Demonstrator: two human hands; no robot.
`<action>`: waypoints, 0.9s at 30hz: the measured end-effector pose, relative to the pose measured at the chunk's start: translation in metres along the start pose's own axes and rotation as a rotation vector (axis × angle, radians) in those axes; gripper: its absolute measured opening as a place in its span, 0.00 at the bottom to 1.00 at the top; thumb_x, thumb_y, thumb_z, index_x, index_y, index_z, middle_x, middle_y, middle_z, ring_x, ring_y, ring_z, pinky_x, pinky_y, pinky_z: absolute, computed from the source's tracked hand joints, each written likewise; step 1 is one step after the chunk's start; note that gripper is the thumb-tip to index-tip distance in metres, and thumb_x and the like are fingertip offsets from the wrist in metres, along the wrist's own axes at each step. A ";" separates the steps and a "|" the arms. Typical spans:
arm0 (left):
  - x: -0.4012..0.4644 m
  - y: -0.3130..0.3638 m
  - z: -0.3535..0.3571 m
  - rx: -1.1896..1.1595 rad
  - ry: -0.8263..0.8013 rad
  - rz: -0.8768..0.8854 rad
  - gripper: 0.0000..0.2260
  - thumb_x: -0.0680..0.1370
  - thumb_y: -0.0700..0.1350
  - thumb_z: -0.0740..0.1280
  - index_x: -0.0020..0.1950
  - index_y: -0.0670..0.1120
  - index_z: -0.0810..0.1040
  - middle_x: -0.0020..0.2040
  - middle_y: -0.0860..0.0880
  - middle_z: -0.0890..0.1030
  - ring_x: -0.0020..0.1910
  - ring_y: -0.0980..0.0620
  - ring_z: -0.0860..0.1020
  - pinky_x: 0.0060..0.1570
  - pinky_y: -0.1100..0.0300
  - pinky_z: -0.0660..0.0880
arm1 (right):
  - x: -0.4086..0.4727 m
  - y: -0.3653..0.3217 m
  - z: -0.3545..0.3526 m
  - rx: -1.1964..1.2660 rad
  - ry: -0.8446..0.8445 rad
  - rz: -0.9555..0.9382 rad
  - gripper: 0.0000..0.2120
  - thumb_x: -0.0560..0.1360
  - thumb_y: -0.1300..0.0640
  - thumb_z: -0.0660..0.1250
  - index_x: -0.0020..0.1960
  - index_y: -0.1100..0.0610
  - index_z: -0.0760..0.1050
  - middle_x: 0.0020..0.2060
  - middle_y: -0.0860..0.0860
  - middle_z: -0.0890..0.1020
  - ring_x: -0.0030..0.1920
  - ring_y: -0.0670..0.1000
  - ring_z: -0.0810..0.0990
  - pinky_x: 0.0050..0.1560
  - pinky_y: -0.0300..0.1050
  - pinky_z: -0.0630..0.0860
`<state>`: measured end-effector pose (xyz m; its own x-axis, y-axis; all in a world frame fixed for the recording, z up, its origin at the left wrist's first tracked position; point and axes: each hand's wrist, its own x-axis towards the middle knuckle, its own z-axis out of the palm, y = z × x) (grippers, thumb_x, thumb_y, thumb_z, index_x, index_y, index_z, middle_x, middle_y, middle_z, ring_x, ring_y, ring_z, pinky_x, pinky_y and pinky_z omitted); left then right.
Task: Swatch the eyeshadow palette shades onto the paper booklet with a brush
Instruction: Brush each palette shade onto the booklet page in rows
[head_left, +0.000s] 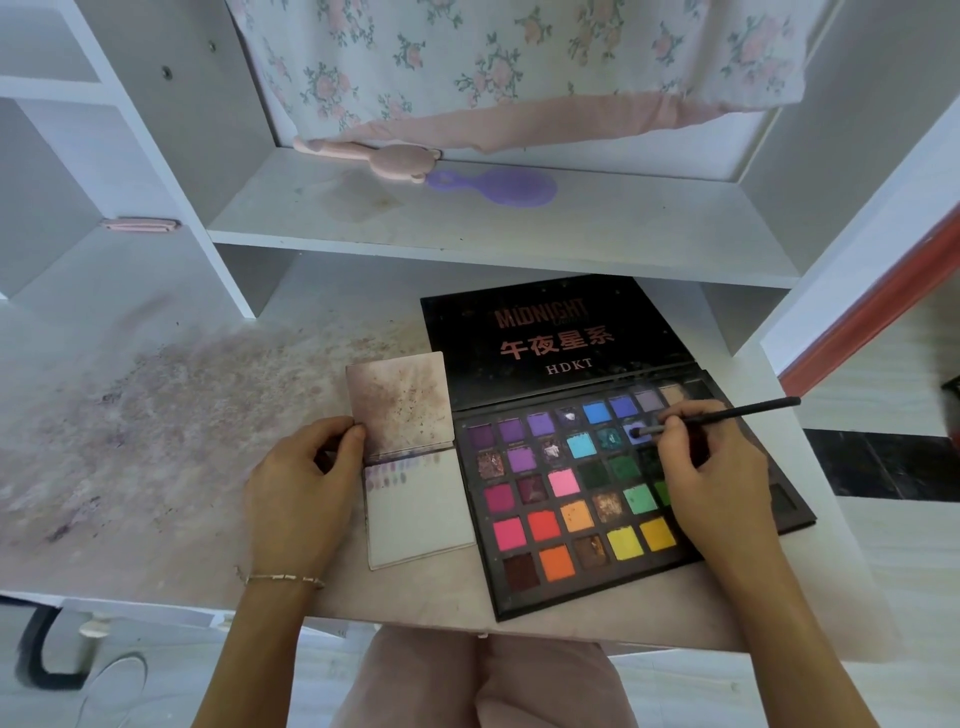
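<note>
On the desk at twelve o'clock, our right hand (711, 467) pinches the brush (727, 414) into a blue pan of the palette (587, 493); at nine, left hand (301, 478) fingers pinch the booklet (421, 509) cover back, keeping the page bare.

The palette (587, 499) is matt black card holding powdery matt pans and a few glittery, foil-like ones. The booklet (415, 514) is plain matt paper, its flipped-up cover smudged. The table (156, 415) is smooth white laminate dusted with pigment. The brush (727, 414) handle looks glossy black.
</note>
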<state>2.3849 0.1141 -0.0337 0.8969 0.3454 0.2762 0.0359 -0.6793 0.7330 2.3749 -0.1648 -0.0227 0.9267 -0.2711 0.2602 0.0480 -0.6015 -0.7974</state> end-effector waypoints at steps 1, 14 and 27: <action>0.000 0.000 0.000 0.000 -0.002 0.003 0.04 0.74 0.42 0.67 0.44 0.46 0.82 0.35 0.57 0.76 0.34 0.65 0.71 0.34 0.68 0.64 | 0.000 0.000 0.000 0.004 0.008 0.002 0.07 0.77 0.63 0.59 0.45 0.52 0.69 0.35 0.41 0.75 0.39 0.39 0.75 0.36 0.33 0.69; -0.001 0.000 -0.001 0.005 -0.014 -0.001 0.05 0.75 0.42 0.67 0.46 0.44 0.82 0.37 0.54 0.77 0.34 0.59 0.71 0.35 0.68 0.65 | -0.002 -0.002 0.001 -0.007 0.018 0.006 0.06 0.76 0.63 0.60 0.45 0.53 0.70 0.35 0.41 0.75 0.37 0.38 0.75 0.34 0.31 0.68; 0.000 0.000 -0.002 -0.003 -0.041 -0.013 0.05 0.75 0.42 0.66 0.47 0.45 0.82 0.37 0.54 0.77 0.36 0.54 0.73 0.36 0.62 0.66 | -0.010 -0.020 0.009 0.174 0.020 -0.020 0.14 0.75 0.63 0.60 0.43 0.43 0.68 0.37 0.43 0.77 0.41 0.38 0.78 0.37 0.29 0.75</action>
<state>2.3837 0.1149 -0.0326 0.9137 0.3275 0.2407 0.0467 -0.6729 0.7382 2.3684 -0.1437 -0.0139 0.9176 -0.2760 0.2860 0.1314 -0.4685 -0.8736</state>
